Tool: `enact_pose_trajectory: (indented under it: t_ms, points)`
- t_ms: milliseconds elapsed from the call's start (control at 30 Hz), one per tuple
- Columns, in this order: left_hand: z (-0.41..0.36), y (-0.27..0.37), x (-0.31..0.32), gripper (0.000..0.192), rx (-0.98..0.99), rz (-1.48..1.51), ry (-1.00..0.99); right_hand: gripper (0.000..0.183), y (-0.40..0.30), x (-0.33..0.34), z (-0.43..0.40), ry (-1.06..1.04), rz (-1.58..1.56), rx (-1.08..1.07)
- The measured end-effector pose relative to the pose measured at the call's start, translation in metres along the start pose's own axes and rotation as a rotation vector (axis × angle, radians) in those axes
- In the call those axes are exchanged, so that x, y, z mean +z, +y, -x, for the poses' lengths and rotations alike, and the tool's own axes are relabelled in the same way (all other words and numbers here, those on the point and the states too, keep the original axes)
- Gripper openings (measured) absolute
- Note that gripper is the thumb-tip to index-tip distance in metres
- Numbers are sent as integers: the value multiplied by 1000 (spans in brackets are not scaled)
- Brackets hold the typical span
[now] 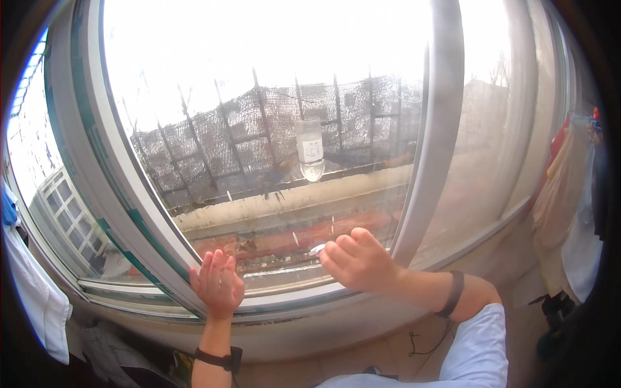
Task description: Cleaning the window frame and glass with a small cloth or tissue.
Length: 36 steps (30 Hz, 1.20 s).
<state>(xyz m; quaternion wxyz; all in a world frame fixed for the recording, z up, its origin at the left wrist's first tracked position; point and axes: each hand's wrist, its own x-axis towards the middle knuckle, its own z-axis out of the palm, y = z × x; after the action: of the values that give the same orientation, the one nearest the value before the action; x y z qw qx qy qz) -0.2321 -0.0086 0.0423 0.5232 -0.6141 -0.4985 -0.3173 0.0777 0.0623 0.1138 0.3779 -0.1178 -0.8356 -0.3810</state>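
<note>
Before me is a sliding window with a white frame (pixel 439 131) and a glass pane. My left hand (pixel 218 283), palm towards the window with its fingers apart, is at the lower left corner of the sash and seems to rest on it; nothing shows in it. My right hand (pixel 356 259) is curled at the lower right of the pane, its fingers bent around a small white thing (pixel 318 250), perhaps a cloth or paper, of which only an edge shows. Several whitish marks show on the glass near it. Each arm wears a dark band.
Beyond the glass a clear bottle (pixel 311 150) hangs upside down by a netted metal fence (pixel 242 126) above a ledge (pixel 291 196). Clothes (pixel 563 194) hang at the right, and a white cloth (pixel 36 291) hangs at the left. A thin dark cable (pixel 429 356) runs near the tiled floor.
</note>
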Motion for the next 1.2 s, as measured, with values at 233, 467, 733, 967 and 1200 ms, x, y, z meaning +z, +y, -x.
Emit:
enact_pose_trajectory:
  t_ms: [233,467,733,967,1200]
  points:
    - [1,2,0,34,-17,-7,8,14,58,-30,-46,214,176,172]
    - [2,2,-2,39,5,-5,3,11,118,-37,-150,567,416,247]
    - [3,-1,-1,38,-9,22,-11,14,50,-8,-168,287,290,-270]
    - [3,-1,-1,40,-6,15,1,16,210,-91,-212,697,563,174]
    - [-2,0,-2,38,-20,36,28,11,104,-34,-177,256,269,-105]
